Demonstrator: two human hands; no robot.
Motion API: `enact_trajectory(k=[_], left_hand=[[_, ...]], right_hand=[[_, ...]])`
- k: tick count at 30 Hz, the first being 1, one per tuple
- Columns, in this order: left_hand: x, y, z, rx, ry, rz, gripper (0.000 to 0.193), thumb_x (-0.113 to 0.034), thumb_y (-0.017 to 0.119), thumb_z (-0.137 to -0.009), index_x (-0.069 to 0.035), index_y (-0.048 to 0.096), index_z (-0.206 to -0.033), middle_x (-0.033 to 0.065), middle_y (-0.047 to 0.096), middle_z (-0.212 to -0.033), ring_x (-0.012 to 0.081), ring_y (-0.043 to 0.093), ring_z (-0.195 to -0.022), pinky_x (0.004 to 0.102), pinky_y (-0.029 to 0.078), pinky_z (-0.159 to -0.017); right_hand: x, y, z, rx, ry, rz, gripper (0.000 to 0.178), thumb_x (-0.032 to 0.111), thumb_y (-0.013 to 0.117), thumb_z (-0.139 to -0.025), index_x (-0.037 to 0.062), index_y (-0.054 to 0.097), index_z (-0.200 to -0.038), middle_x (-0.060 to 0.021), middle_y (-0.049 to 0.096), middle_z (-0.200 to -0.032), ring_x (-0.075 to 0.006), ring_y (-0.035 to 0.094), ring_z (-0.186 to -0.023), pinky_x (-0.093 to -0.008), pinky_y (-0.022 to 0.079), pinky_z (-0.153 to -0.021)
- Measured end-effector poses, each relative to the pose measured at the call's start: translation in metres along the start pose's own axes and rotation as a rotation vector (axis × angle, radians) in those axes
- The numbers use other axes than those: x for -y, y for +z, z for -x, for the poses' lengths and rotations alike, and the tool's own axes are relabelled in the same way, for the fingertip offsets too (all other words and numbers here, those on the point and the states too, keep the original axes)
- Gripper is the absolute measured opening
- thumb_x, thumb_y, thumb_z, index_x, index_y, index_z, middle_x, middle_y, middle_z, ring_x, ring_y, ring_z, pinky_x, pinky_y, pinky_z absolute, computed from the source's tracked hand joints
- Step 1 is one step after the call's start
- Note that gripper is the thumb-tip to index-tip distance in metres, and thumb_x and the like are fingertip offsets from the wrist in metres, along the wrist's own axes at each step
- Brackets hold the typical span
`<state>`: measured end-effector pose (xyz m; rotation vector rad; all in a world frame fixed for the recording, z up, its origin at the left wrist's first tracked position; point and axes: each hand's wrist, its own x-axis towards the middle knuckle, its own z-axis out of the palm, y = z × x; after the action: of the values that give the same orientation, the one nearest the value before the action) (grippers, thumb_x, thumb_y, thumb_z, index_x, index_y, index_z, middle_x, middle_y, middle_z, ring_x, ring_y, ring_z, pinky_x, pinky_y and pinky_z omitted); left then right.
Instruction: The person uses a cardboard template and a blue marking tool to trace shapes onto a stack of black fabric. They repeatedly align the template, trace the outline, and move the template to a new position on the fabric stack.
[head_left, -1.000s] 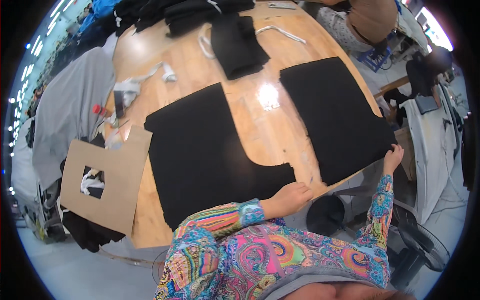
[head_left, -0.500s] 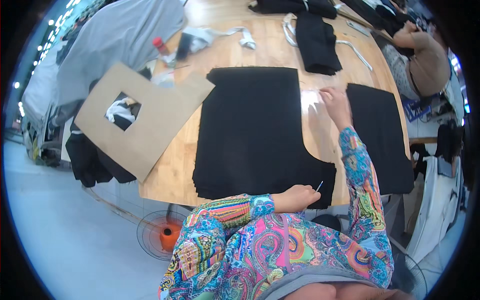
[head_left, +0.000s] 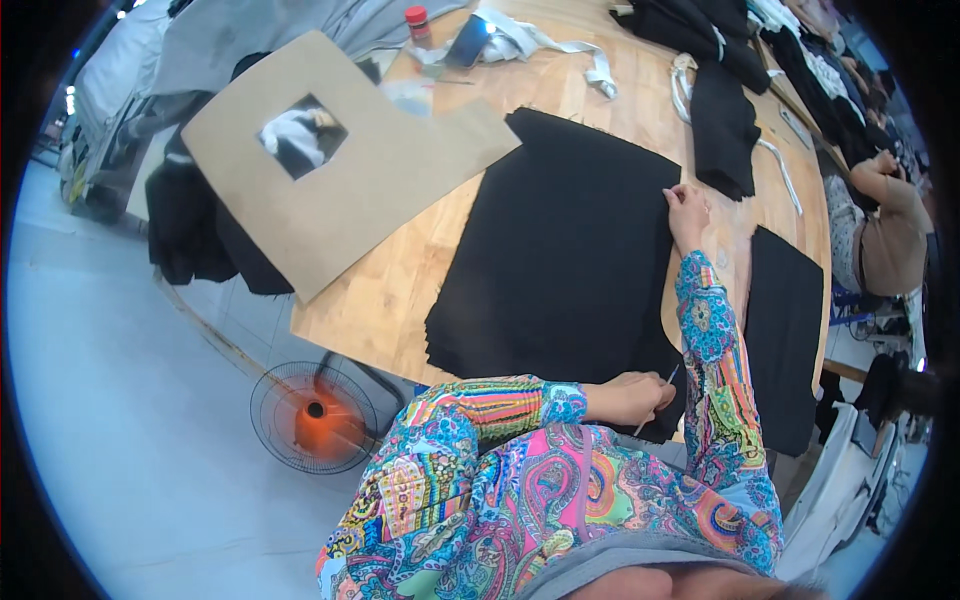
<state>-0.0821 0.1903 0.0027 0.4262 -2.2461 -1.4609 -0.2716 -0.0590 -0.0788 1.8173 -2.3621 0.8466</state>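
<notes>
A stack of black cut fabric (head_left: 570, 250) lies on the wooden table in front of me, its layers showing at the left edge. At its right edge, toward the top corner, my right hand (head_left: 688, 215) is closed with thumb and fingertips pinched on the fabric's edge. My left hand (head_left: 632, 398) is closed over the near right corner of the stack. A thin, pale, pen-like stick (head_left: 673, 374) pokes out from its fingers; its exact kind is too small to tell. To the right of my right forearm lies another black fabric piece (head_left: 785, 340).
A brown card pattern (head_left: 390, 180) with a square hole overlaps the table's left side. Behind it are a red-capped jar (head_left: 418, 27) and white strips (head_left: 545, 45). Rolled black fabric (head_left: 722, 130) lies far right. An orange fan (head_left: 330, 425) stands below. Another person (head_left: 893, 235) sits at right.
My right hand has come from bare table beside the stack onto its right edge. The view has turned, so the table appears tilted. My left hand stays at the near corner with the stick.
</notes>
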Motion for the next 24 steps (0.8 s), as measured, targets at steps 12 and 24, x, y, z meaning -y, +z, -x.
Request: enact_trajectory(k=[12, 24], left_hand=[[0.02, 0.011, -0.005, -0.048, 0.056, -0.367, 0.009, -0.003, 0.06, -0.071, -0.004, 0.055, -0.079, 0.0123, 0.061, -0.076, 0.0283, 0.06, -0.079, 0.0396, 0.046, -0.072], [-0.008, -0.013, -0.013, 0.067, -0.179, 0.003, 0.006, -0.002, 0.055, -0.076, -0.004, 0.057, -0.082, 0.013, 0.06, -0.078, 0.0334, 0.059, -0.081, 0.0423, 0.046, -0.075]], right_hand=[[0.011, -0.01, -0.01, 0.131, 0.095, -0.057, 0.015, 0.033, 0.07, -0.079, 0.0192, 0.072, -0.084, -0.0048, 0.062, -0.099, -0.0316, 0.047, -0.112, -0.0481, 0.034, -0.095], [0.006, -0.007, -0.009, 0.092, -0.011, -0.18, 0.015, 0.031, 0.068, -0.081, 0.0164, 0.068, -0.086, -0.0058, 0.058, -0.099, -0.0281, 0.05, -0.105, -0.0437, 0.032, -0.093]])
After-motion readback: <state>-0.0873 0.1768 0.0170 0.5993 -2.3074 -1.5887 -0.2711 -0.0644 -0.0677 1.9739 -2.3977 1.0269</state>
